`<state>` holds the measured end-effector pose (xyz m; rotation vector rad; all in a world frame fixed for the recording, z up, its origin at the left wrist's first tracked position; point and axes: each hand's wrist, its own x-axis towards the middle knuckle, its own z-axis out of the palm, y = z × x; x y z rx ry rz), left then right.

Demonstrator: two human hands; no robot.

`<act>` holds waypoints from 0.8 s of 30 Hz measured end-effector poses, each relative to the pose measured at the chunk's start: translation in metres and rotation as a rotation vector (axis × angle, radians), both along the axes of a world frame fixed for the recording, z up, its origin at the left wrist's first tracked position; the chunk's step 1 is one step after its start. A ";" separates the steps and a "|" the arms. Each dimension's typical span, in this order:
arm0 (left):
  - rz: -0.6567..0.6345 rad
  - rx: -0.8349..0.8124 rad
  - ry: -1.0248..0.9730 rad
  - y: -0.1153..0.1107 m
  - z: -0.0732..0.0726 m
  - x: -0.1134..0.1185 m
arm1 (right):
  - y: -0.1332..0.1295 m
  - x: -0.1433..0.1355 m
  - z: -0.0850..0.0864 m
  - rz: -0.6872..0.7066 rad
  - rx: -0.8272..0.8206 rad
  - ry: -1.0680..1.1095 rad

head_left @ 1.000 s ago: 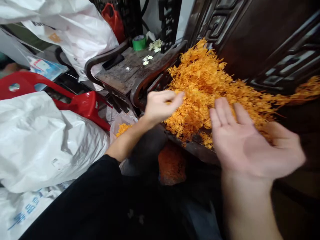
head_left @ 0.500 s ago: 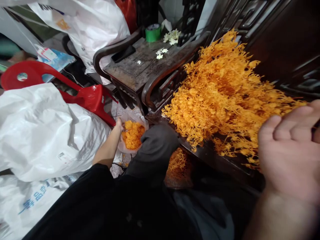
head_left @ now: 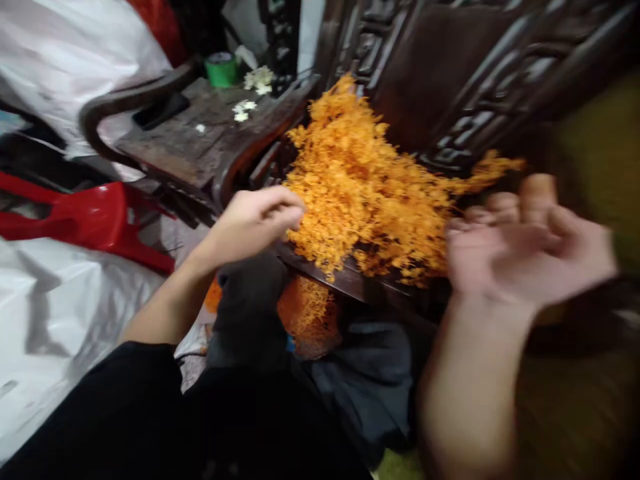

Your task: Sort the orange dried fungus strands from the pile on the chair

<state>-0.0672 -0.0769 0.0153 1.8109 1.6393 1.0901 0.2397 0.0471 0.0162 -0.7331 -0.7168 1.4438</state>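
A heap of orange plastic flower sprigs (head_left: 360, 193) lies on the seat of a dark carved wooden chair (head_left: 400, 297). My left hand (head_left: 255, 223) is at the heap's left edge, its fingers curled together and the tips touching the sprigs; nothing shows clearly inside them. To the right of the heap my right hand (head_left: 525, 250) hovers palm up and blurred, fingers loosely apart and empty. More orange sprigs (head_left: 305, 313) show below the seat's front edge, behind my dark-clothed knee.
A worn wooden side table (head_left: 195, 143) at upper left carries a green tape roll (head_left: 221, 69), small white flowers (head_left: 257, 79) and a flat black object (head_left: 161, 110). A red plastic stool (head_left: 95, 217) and white plastic sacks (head_left: 55, 313) crowd the left.
My left hand has come up from the bag of orange bits on the floor to the heap's edge. My right hand has shifted left into fuller view. The camera swung right.
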 end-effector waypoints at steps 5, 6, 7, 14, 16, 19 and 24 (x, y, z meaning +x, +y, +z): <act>-0.577 -0.267 0.716 0.085 -0.041 0.115 | 0.049 0.025 -0.059 -0.011 0.120 -0.942; -0.565 -0.385 0.869 0.097 -0.059 0.130 | 0.054 0.029 -0.073 0.064 0.113 -1.028; -0.555 -0.396 0.911 0.106 -0.077 0.141 | 0.057 0.032 -0.085 0.161 0.106 -1.119; -0.537 -0.244 0.926 0.126 -0.140 0.149 | 0.049 0.041 -0.112 0.532 0.093 -1.547; -0.547 -0.224 0.896 0.132 -0.140 0.145 | 0.048 0.046 -0.103 0.495 0.123 -1.633; -0.546 -0.215 0.846 0.142 -0.132 0.135 | 0.043 0.048 -0.096 0.551 0.135 -1.711; -0.489 -0.281 0.763 0.154 -0.120 0.108 | 0.038 0.033 -0.120 0.911 0.102 -1.781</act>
